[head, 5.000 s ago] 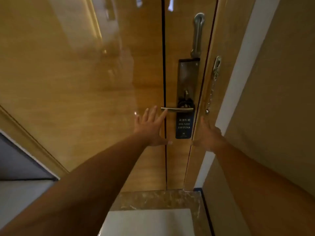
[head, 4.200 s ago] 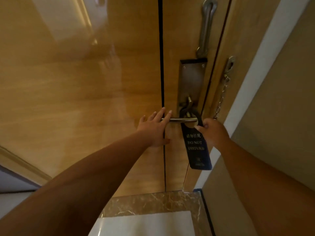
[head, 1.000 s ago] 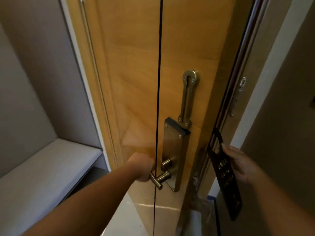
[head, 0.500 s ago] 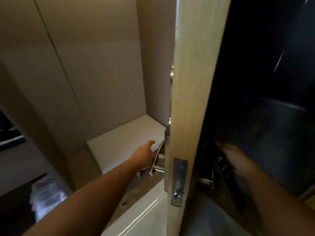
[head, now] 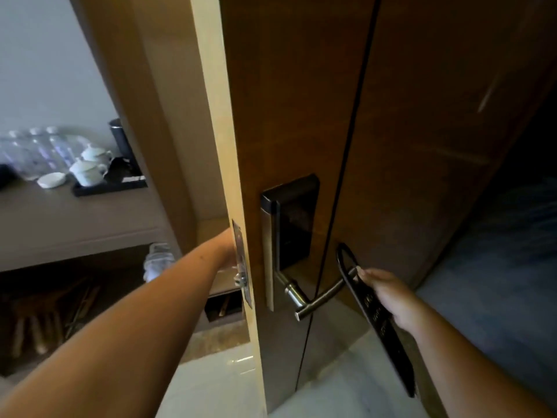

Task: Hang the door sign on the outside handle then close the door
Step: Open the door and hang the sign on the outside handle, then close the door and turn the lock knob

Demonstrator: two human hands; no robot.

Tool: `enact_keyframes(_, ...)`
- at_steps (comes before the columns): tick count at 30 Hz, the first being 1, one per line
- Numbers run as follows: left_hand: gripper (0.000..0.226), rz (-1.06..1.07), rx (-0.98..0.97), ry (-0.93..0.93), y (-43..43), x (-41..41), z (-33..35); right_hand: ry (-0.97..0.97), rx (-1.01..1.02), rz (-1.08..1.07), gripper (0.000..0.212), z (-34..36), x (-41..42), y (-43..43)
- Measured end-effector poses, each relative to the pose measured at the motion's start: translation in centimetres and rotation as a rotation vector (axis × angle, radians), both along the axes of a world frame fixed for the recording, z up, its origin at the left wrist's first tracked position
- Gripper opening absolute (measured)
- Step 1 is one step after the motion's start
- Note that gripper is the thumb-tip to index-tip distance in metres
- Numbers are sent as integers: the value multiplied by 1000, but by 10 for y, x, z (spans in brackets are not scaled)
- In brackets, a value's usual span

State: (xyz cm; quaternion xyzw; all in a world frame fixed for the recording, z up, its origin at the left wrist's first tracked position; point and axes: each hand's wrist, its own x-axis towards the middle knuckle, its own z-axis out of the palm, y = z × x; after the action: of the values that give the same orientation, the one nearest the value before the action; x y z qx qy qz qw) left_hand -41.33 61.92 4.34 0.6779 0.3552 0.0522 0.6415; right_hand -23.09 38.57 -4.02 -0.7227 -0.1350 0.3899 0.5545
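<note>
The wooden door (head: 301,101) stands open, and I see its pale edge (head: 224,146) and its darker outside face. On that face a black electronic lock plate (head: 297,224) sits above a silver lever handle (head: 319,298). My right hand (head: 388,294) grips the long black door sign (head: 382,324) just below its loop. The loop is at the handle's free end, and the tip seems to sit just inside it. My left hand (head: 227,251) reaches behind the door edge, with its fingers hidden.
A metal latch plate (head: 241,263) is set in the door edge. At the left, a counter (head: 75,218) carries a black tray (head: 108,185) with white cups, plus several water bottles (head: 36,152). Pale floor tiles (head: 211,384) lie below, dark carpet (head: 497,267) at the right.
The door has swung further open, so its outside face and handle now show. My right hand has brought the sign's loop up to the tip of the outside handle.
</note>
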Motion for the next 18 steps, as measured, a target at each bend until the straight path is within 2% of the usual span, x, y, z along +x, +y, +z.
enact_keyframes(2, 17, 65, 15, -33, 7, -1, 2, 52, 27, 87, 25, -9, -5, 10)
enact_keyframes(6, 27, 314, -97, -48, 30, -10, -4, 190, -3, 302, 17, -23, -28, 30)
enact_keyframes(8, 30, 352, -153, -64, 38, -15, -7, 223, 13, 340, 15, -28, -48, 46)
enact_keyframes(12, 25, 245, -197, -58, 42, -25, -13, -5, 77, 293, 14, -43, -88, 71)
enact_keyframes(18, 16, -32, -120, -5, 45, -31, -17, -70, 16, 206, 10, -41, -74, 55)
